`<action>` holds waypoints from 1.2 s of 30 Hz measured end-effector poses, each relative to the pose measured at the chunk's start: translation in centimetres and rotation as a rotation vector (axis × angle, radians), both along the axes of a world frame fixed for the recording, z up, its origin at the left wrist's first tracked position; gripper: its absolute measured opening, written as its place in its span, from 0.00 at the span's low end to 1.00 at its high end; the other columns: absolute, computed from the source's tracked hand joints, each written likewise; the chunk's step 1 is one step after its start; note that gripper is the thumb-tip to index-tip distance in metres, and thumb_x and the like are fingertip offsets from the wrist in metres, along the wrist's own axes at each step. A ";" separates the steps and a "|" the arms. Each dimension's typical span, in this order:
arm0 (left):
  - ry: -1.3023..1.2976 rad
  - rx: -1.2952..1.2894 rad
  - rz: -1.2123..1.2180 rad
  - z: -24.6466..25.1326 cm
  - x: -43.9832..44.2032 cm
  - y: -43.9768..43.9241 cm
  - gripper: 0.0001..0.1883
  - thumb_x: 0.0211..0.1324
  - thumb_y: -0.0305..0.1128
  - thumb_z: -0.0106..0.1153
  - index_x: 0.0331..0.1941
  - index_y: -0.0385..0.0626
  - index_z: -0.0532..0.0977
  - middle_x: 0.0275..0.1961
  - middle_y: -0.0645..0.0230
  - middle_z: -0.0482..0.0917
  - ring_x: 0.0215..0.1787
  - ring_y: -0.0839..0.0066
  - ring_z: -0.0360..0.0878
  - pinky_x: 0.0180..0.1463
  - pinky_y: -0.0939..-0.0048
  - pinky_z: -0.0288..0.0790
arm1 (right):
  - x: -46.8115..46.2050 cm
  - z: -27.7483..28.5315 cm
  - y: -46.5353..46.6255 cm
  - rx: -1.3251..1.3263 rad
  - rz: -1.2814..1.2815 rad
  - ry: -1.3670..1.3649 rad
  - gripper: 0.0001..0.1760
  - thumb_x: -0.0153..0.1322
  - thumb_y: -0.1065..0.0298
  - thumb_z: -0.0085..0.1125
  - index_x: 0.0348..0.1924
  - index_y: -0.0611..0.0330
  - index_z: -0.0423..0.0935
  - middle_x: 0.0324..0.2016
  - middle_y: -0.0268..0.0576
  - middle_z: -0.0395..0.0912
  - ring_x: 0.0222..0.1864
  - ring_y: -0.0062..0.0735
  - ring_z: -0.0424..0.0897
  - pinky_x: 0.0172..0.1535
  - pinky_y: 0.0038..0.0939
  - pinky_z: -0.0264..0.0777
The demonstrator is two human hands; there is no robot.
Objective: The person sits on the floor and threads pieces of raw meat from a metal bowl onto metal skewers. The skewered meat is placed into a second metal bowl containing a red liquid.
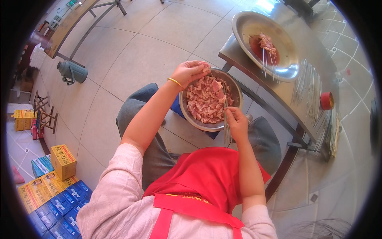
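A steel bowl [185,112] heaped with small pieces of raw meat [206,101] stands between my knees on a blue support. My left hand [191,71] pinches a piece of raw meat at the bowl's far rim, by the tip of a thin skewer. My right hand [236,119] holds a bundle of thin metal skewers [227,131] at the bowl's right rim. A few meat pieces [219,91] are threaded on a skewer above the heap. To the right, a large metal basin [244,38] holds several loaded skewers [267,44], their bare ends over its rim, and reddish liquid.
The metal table [286,98] at right bears many loose skewers [309,89] and a red round container [327,101]. A grey-green thermos jug [73,72] stands on the floor at left. Cartons [63,161] are stacked at lower left, near small folding stools [47,119].
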State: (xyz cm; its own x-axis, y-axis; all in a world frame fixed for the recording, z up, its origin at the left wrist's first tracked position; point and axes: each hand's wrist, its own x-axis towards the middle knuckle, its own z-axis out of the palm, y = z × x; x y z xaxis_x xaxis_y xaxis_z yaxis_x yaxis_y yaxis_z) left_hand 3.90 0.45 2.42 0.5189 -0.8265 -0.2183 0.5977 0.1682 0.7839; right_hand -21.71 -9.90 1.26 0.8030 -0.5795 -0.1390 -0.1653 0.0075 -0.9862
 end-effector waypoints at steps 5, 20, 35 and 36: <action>-0.013 0.066 0.087 -0.2 0.2 -0.1 0.11 0.61 0.30 0.56 0.43 0.35 0.75 0.47 0.60 0.79 0.49 0.73 0.78 0.57 0.74 0.74 | -0.1 0.2 0.0 0.029 0.003 -0.018 0.07 0.73 0.71 0.53 0.40 0.65 0.75 0.22 0.26 0.71 0.24 0.10 0.66 0.28 0.16 0.59; -0.008 0.061 0.159 -0.3 0.6 -0.1 0.11 0.56 0.26 0.61 0.42 0.37 0.76 0.40 0.64 0.81 0.41 0.76 0.80 0.49 0.75 0.77 | -0.2 -0.3 -0.3 0.007 0.057 0.007 0.06 0.72 0.71 0.55 0.40 0.64 0.75 0.18 0.24 0.68 0.22 0.09 0.62 0.24 0.17 0.54; -0.114 0.148 0.122 0.5 0.0 -0.2 0.12 0.53 0.29 0.65 0.41 0.40 0.76 0.39 0.67 0.81 0.41 0.77 0.80 0.47 0.77 0.75 | -0.3 -0.8 -0.3 0.018 0.053 -0.021 0.06 0.73 0.71 0.54 0.40 0.63 0.75 0.19 0.24 0.68 0.21 0.09 0.62 0.24 0.17 0.53; -0.111 0.139 0.101 0.5 0.0 -0.1 0.12 0.53 0.29 0.65 0.41 0.41 0.76 0.39 0.67 0.81 0.41 0.77 0.80 0.47 0.77 0.75 | -0.3 -1.0 -0.3 0.018 0.056 -0.021 0.07 0.73 0.70 0.54 0.41 0.62 0.75 0.20 0.24 0.68 0.21 0.10 0.62 0.24 0.16 0.53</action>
State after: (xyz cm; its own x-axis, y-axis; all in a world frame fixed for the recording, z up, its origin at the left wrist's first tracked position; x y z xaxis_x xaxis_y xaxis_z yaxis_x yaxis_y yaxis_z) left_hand 3.86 0.31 2.87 0.6245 -0.7352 -0.2635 0.4923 0.1086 0.8636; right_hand -22.02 -10.16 0.30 0.8371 -0.5310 -0.1316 -0.1450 0.0165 -0.9893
